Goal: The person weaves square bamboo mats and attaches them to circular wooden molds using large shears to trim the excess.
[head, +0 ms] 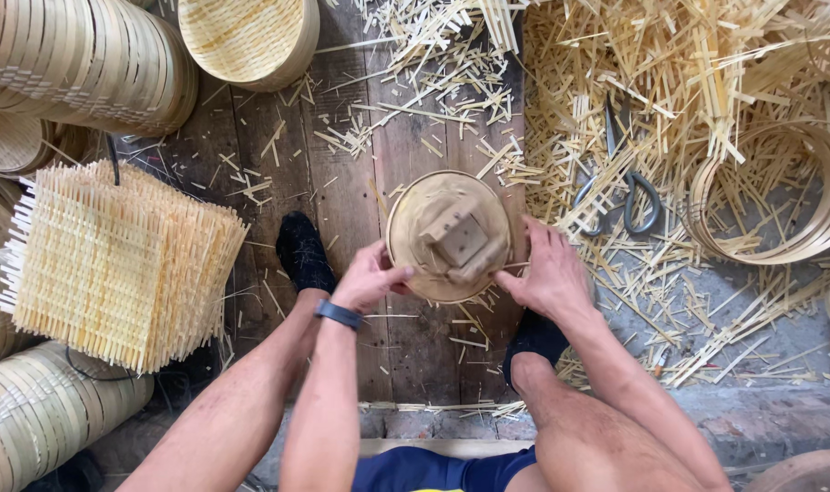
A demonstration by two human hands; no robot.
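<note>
Bamboo round mould [449,234] gripped at its rim: left hand [368,278] fingers curled, right hand [549,270] fingers spread.

bare arms, no sleeves anywhere along them. dark blue band [338,314] strapped round the left wrist, smooth and narrow. left hand [371,278] and right hand [552,273] bare, no gloves or rings to be made out. bare legs, knees uncovered. dark navy shorts [442,469] at the near edge, with a thin sliver of yellow at the hem. black socks on both feet, left sock [302,252] and right sock [535,337].
</note>
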